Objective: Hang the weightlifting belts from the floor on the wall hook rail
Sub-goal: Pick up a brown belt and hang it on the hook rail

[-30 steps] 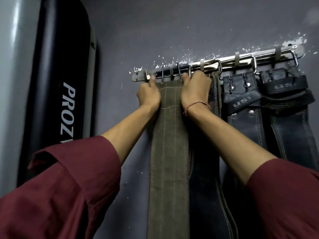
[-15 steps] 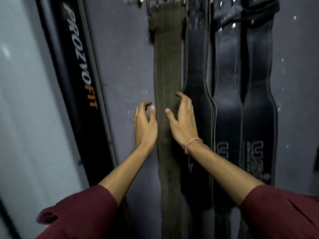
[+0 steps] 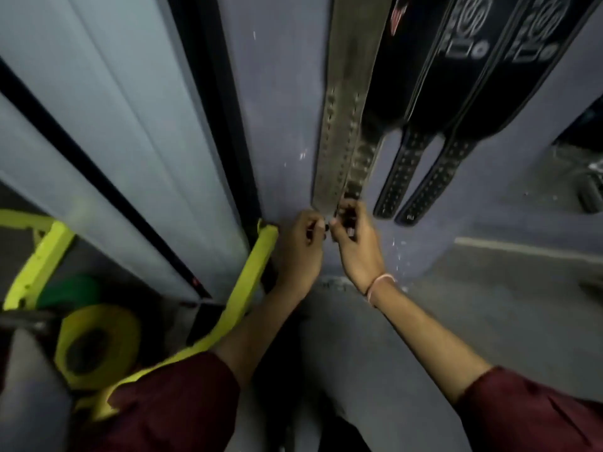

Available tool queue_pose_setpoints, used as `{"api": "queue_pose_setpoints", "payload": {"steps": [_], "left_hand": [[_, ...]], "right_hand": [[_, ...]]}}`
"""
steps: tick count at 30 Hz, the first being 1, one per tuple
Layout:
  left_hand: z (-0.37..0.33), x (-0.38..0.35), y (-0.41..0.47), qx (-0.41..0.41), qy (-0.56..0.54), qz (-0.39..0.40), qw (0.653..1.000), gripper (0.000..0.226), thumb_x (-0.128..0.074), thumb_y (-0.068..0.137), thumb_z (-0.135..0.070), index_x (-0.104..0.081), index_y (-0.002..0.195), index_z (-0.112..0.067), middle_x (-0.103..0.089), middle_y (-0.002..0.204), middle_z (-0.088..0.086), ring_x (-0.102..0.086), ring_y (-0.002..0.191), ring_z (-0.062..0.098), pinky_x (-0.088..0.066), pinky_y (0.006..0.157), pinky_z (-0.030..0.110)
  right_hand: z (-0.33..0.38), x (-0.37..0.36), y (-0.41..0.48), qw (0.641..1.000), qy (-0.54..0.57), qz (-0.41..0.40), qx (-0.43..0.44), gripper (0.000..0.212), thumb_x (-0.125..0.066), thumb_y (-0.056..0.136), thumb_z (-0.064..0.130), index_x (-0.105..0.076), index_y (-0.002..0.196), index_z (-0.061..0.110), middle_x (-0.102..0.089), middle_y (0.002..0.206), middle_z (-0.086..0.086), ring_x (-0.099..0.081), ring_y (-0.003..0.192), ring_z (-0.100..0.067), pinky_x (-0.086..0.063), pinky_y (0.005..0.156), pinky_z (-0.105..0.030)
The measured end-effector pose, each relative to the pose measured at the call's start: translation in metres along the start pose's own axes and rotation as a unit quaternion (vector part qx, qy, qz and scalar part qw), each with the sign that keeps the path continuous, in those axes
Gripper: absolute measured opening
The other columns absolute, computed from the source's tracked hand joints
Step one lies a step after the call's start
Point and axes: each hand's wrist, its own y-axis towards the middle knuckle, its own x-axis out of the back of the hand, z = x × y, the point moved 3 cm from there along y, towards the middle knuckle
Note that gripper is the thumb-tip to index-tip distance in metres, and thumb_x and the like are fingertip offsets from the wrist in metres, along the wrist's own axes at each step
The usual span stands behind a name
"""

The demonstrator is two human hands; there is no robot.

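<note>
An olive-green weightlifting belt [image 3: 346,102] hangs down the grey wall, its punched tail end reaching low. My left hand [image 3: 301,246] and my right hand [image 3: 357,243] pinch the bottom tip of this belt, fingers closed on it from either side. Right of it hang three black belts [image 3: 489,76] with white logos, their narrow perforated ends dangling free. The hook rail is out of view above the frame.
A pale grey panel with black trim [image 3: 137,125] stands against the wall at left. Below it sit a yellow-green frame [image 3: 251,282] and a yellow weight plate [image 3: 98,344]. Grey floor [image 3: 489,305] spreads to the right, with dark equipment [image 3: 584,177] at the far right edge.
My view has dropped from the hook rail down the wall to the floor. Both hands slid down the olive belt from its top to its bottom tip.
</note>
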Motion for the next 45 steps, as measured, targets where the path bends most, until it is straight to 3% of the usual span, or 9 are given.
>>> {"api": "queue_pose_setpoints", "payload": {"steps": [9,13,16,19,24,29,32,36,45], "left_hand": [[0.243,-0.051,-0.139,0.253,0.095,0.077,0.96,0.013,-0.048,0.099,-0.023,-0.057,0.104,-0.014,-0.06,0.094,0.001,-0.061,0.089,0.022,-0.045,0.075,0.033],[0.375,-0.076,-0.171,0.343,0.131,0.094,0.925,0.017,-0.045,0.104,-0.016,-0.053,0.116,-0.007,-0.062,0.099,0.008,-0.062,0.088,0.023,-0.051,0.074,0.034],[0.479,-0.096,-0.188,0.368,0.156,0.089,0.912,0.009,-0.045,0.103,-0.011,-0.05,0.111,-0.008,-0.056,0.087,0.005,-0.056,0.079,0.021,-0.042,0.061,0.018],[0.582,-0.119,-0.203,0.383,0.173,0.096,0.902,0.009,-0.046,0.102,-0.006,-0.044,0.107,-0.013,-0.055,0.087,0.011,-0.053,0.081,0.025,-0.044,0.067,0.028],[0.726,-0.135,-0.208,0.324,0.275,0.194,0.884,0.045,-0.052,0.098,-0.011,-0.044,0.14,0.001,-0.05,0.139,0.024,-0.05,0.126,0.04,-0.043,0.105,0.05],[0.823,-0.14,-0.195,0.131,0.516,0.396,0.748,0.058,-0.057,0.095,-0.028,-0.041,0.147,-0.008,-0.027,0.16,0.017,-0.02,0.148,0.041,-0.019,0.119,0.055],[0.855,-0.133,-0.202,0.085,0.558,0.45,0.692,0.058,-0.066,0.09,-0.027,-0.049,0.142,-0.007,-0.034,0.155,0.025,-0.022,0.147,0.044,-0.015,0.121,0.057],[0.859,-0.134,-0.198,0.094,0.575,0.418,0.697,0.035,-0.084,0.075,-0.021,-0.072,0.103,-0.004,-0.063,0.111,0.026,-0.06,0.109,0.046,-0.051,0.095,0.053],[0.833,-0.141,-0.196,0.113,0.429,0.388,0.808,0.029,-0.078,0.078,-0.008,-0.068,0.099,0.009,-0.069,0.095,0.03,-0.066,0.091,0.044,-0.05,0.087,0.052]], "right_hand": [[-0.255,-0.079,-0.126,0.953,0.007,0.165,-0.255,0.022,-0.053,0.098,0.009,-0.054,0.12,0.007,-0.06,0.115,-0.015,-0.059,0.106,-0.028,-0.05,0.093,-0.05],[-0.375,-0.139,-0.158,0.917,0.0,0.223,-0.329,0.026,-0.048,0.1,0.012,-0.054,0.124,0.003,-0.06,0.12,-0.018,-0.058,0.111,-0.029,-0.049,0.097,-0.043],[-0.471,-0.193,-0.173,0.894,0.027,0.233,-0.381,0.026,-0.039,0.104,0.017,-0.057,0.118,0.003,-0.062,0.115,-0.02,-0.059,0.102,-0.029,-0.047,0.095,-0.043],[-0.572,-0.255,-0.191,0.876,0.023,0.263,-0.405,0.028,-0.034,0.104,0.027,-0.058,0.11,0.014,-0.064,0.105,-0.015,-0.061,0.1,-0.033,-0.048,0.096,-0.052],[-0.692,-0.344,-0.206,0.862,-0.021,0.321,-0.393,0.028,-0.042,0.102,0.017,-0.056,0.122,0.004,-0.06,0.123,-0.022,-0.056,0.115,-0.037,-0.043,0.101,-0.042],[-0.754,-0.396,-0.217,0.849,-0.031,0.363,-0.383,0.037,-0.04,0.102,0.003,-0.043,0.138,-0.005,-0.052,0.136,-0.021,-0.05,0.125,-0.027,-0.041,0.095,-0.017],[-0.779,-0.41,-0.231,0.836,-0.037,0.386,-0.387,0.034,-0.046,0.099,0.006,-0.052,0.133,0.002,-0.057,0.133,-0.019,-0.053,0.124,-0.033,-0.042,0.102,-0.033],[-0.785,-0.411,-0.227,0.822,-0.061,0.428,-0.37,0.031,-0.051,0.099,0.014,-0.059,0.127,0.004,-0.062,0.126,-0.02,-0.057,0.118,-0.037,-0.046,0.099,-0.042],[-0.786,-0.409,-0.239,0.828,-0.112,0.439,-0.331,0.052,-0.059,0.094,0.016,-0.042,0.142,0.005,-0.048,0.142,-0.02,-0.046,0.131,-0.037,-0.038,0.108,-0.04]]}}
